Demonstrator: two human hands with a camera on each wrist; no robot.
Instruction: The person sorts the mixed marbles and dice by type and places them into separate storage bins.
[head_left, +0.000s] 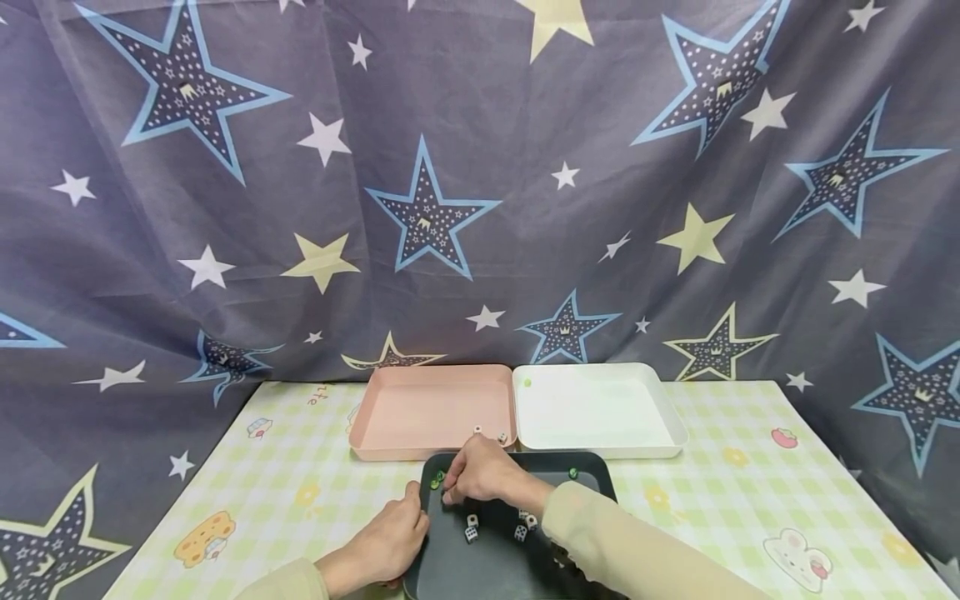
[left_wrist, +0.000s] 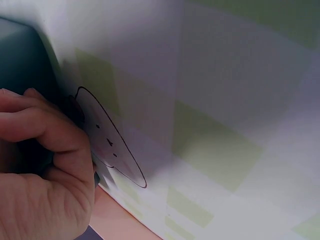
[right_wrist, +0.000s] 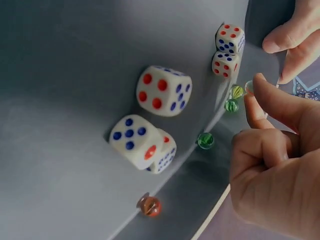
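Observation:
My left hand [head_left: 390, 533] grips the left rim of the dark tray [head_left: 502, 562]; in the left wrist view its fingers curl at the tray's edge. Over the tray's far left part is my right hand [head_left: 483, 471]. Its thumb and index finger pinch a pale glass marble [right_wrist: 249, 88], partly hidden by the fingertip. Right beside it lie a yellow-striped marble [right_wrist: 237, 92] and a green marble [right_wrist: 231, 105]. Several white dice [right_wrist: 164, 91] with red and blue dots sit on the tray, along with another green marble [right_wrist: 205, 140] and an orange marble [right_wrist: 150, 205].
Behind the dark tray stand a pink tray [head_left: 435, 400] with two dice [head_left: 502, 437] near its front edge, and a white tray [head_left: 600, 417] with a light green marble [head_left: 527, 382] at its back left. A checked cloth [head_left: 720, 500] covers the table; a star-patterned curtain [head_left: 480, 108] hangs behind.

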